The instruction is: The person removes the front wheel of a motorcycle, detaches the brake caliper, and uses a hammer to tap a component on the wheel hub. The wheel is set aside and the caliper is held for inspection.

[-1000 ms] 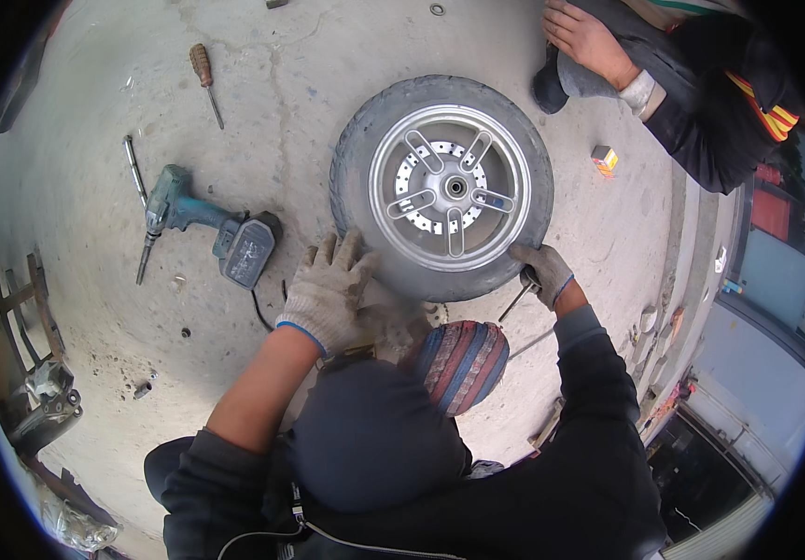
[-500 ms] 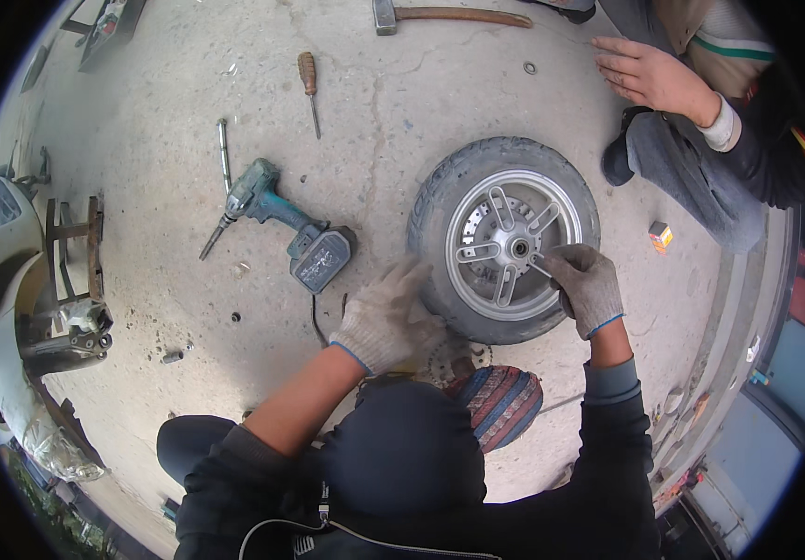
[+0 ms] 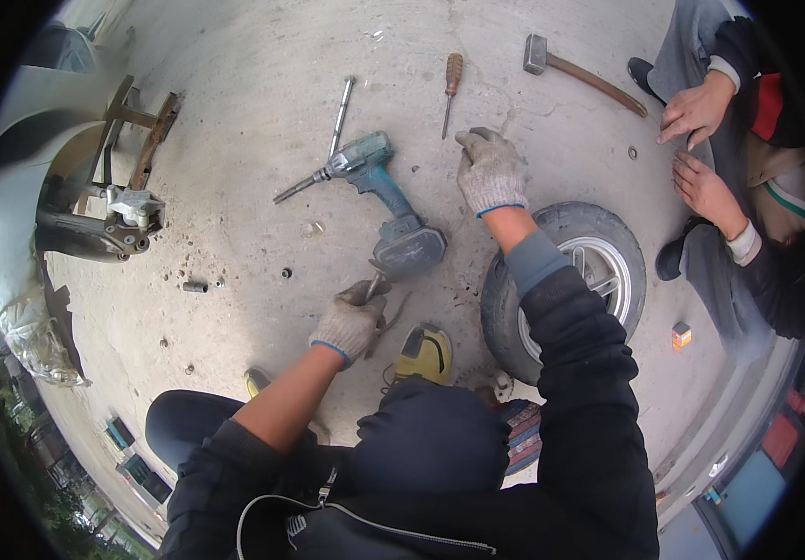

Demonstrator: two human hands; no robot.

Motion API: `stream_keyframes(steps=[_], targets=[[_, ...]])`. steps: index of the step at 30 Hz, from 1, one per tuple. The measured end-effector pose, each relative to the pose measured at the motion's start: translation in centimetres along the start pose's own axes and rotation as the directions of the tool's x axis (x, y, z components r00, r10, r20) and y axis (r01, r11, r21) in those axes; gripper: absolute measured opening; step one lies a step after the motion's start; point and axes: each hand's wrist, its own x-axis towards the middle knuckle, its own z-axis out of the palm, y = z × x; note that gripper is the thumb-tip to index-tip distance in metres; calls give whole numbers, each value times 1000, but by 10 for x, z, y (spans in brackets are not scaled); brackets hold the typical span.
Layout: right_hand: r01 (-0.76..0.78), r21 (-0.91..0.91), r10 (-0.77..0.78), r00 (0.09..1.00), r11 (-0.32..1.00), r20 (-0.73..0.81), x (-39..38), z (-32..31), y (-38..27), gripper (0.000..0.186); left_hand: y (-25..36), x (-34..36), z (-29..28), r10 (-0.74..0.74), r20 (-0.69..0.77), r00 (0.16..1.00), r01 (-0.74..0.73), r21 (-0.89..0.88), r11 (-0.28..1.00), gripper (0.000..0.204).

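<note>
My left hand (image 3: 351, 322), in a knitted work glove, is closed around a thin metal rod (image 3: 376, 284) whose end sticks up beside the battery of a teal cordless impact driver (image 3: 379, 187). The driver lies on its side, with a long socket on its nose. My gloved right hand (image 3: 493, 173) reaches out over the floor, fingers loosely bent and apart, just below the tip of a wooden-handled screwdriver (image 3: 454, 77). Nothing shows in it. Under my right forearm lies a small wheel (image 3: 631, 252) with a black tyre and silver spoked rim, partly covered by the sleeve.
A hammer (image 3: 594, 82) lies at the far right, a metal bar (image 3: 342, 114) behind the driver. Another person's hands (image 3: 708, 191) are at right, near a small orange box (image 3: 680, 336). Left are a loose socket (image 3: 195, 287) and a vehicle part on a rusty stand (image 3: 152, 140).
My right hand has left the wheel's spokes and moved up and left toward the screwdriver. My left hand has moved from beside the tyre to the rod. The view has shifted left.
</note>
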Motion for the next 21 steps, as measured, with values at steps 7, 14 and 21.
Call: stream_keyframes(steps=[7,14,21], targets=[[4,-271,31,992,963,124,128,41,-1,55,-51,-26,-71,-90,-222,971,87,-21,996,31],[317,-577,-271,948,752,168,136,33,-19,42,-66,-27,-84,-152,-278,948,136,-77,988,31],[-140,742,130,989,655,73,-43,-73,-12,32,-56,8,-69,-81,-169,982,83,6,997,31]])
